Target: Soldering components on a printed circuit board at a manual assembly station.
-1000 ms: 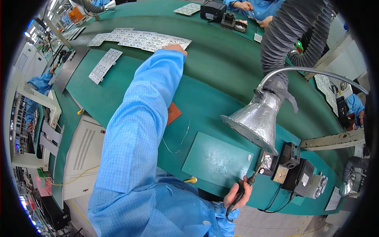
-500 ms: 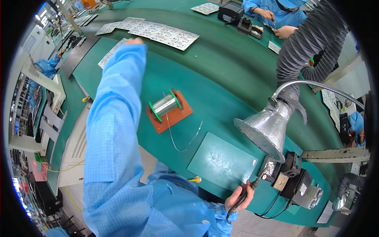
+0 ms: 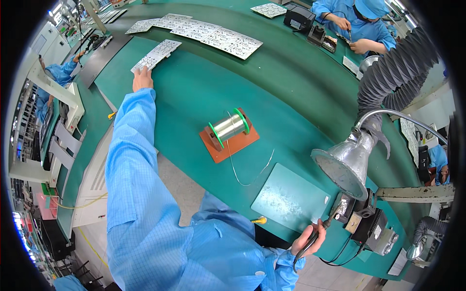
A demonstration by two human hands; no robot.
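Observation:
Stretched far out to the left, my left hand (image 3: 142,80) has its fingers on the near end of a white circuit board (image 3: 156,56) lying on the green bench. The fingers look closed over the board's edge; the thumb is partly hidden. At the lower right my right hand (image 3: 309,240) is wrapped round the handle of a soldering iron (image 3: 327,223). Its front end points at a small metal tray (image 3: 343,207) beside the iron stand (image 3: 365,203). Between the hands, a spool of solder wire (image 3: 230,128) sits on an orange base (image 3: 241,145), its loose wire curling over the bench.
A light green mat (image 3: 286,194) lies left of the iron. Over it hangs a metal fume funnel (image 3: 347,165) on a grey hose (image 3: 398,72). More circuit boards (image 3: 233,41) line the far strip. Beyond the bench, a co-worker (image 3: 359,24) in blue works with a tool.
My left hand has come back from beyond the board to its near end, and the board lies at a different angle. The view has shifted slightly. My right hand keeps holding the iron.

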